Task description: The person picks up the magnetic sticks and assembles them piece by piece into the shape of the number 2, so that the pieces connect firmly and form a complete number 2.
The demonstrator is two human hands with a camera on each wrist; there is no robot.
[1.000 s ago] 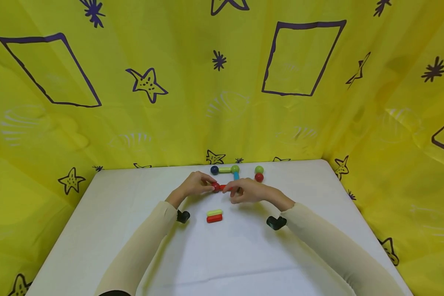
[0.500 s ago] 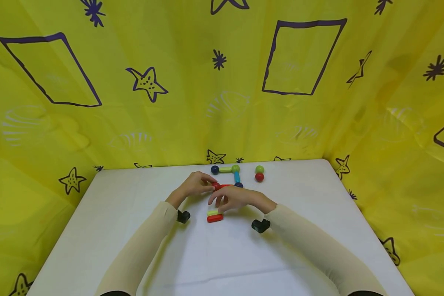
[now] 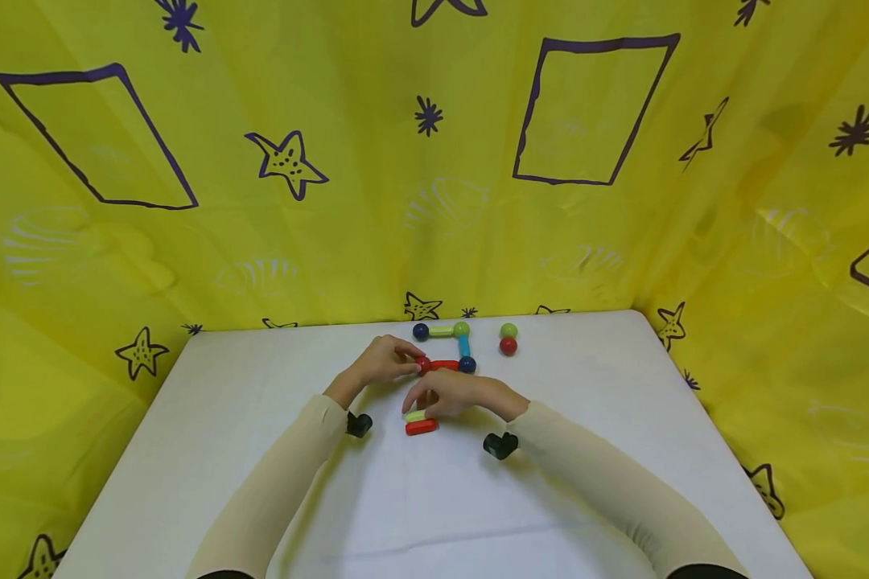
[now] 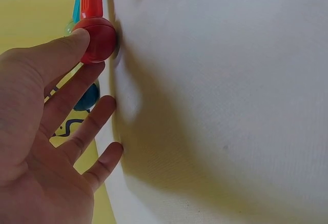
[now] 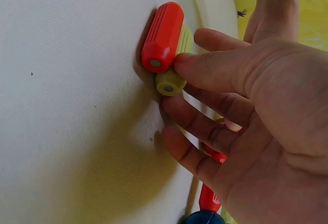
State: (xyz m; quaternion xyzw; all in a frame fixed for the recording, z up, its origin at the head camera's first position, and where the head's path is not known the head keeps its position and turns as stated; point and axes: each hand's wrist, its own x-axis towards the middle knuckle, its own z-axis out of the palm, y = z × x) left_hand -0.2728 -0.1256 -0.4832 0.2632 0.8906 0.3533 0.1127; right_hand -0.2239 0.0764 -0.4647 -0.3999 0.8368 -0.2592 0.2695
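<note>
My left hand (image 3: 387,359) pinches a red ball (image 4: 101,39) between thumb and forefinger, its other fingers spread. A red rod (image 3: 445,365) joins that ball to a navy ball (image 3: 467,365). From there a blue rod (image 3: 464,346) runs back to a green ball (image 3: 461,330), then a pale green rod (image 3: 441,331) leads to another navy ball (image 3: 421,331). Nearer the front, my right hand (image 3: 449,392) has thumb and forefinger at the ends of a loose yellow-green magnetic rod (image 5: 170,84). A loose red rod (image 5: 164,34) lies right against it, metal disc showing at its end.
A green ball (image 3: 508,330) and a red ball (image 3: 508,346) sit together at the back right of the white table (image 3: 586,498). A yellow patterned curtain (image 3: 362,241) rises behind the table's back edge and along its sides.
My right hand has left the red rod and navy ball and come forward and left to the loose yellow-green rod. The left hand keeps hold of the red ball, unmoved.
</note>
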